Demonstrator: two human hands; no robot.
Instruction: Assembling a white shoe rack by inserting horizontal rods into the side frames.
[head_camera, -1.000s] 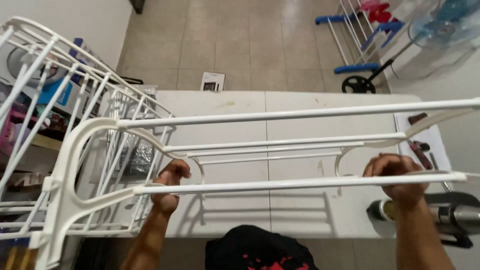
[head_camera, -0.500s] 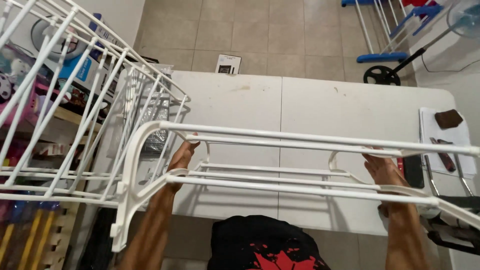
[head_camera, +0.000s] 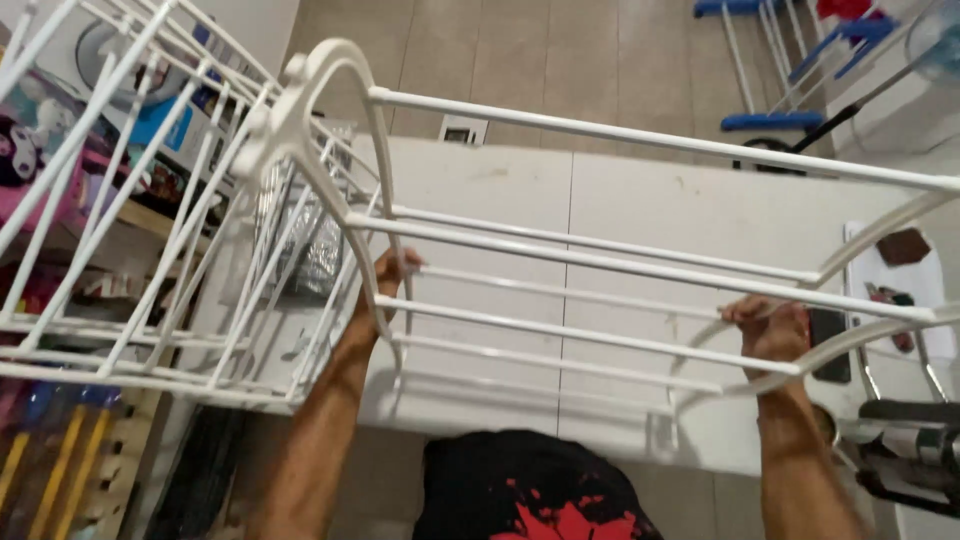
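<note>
I hold a white drying rack (head_camera: 600, 240) with several long rods over a white folding table (head_camera: 640, 200). My left hand (head_camera: 385, 275) is closed around the curved end frame at the rack's left side. My right hand (head_camera: 770, 325) grips a rod and the curved frame at its right end. The rack is tilted, its far rod raised high across the view. A folded wire wing (head_camera: 150, 220) of the rack hangs off to the left.
A shelf (head_camera: 70, 170) with toys and boxes stands at the left. A second rack with blue parts (head_camera: 770, 70) is on the tiled floor at the back right. Small items and a dark phone (head_camera: 880, 290) lie on the table's right end.
The rack has swung upward and closer, its left end frame rising toward the top of the view. Both hands have kept their grip and moved up with it.
</note>
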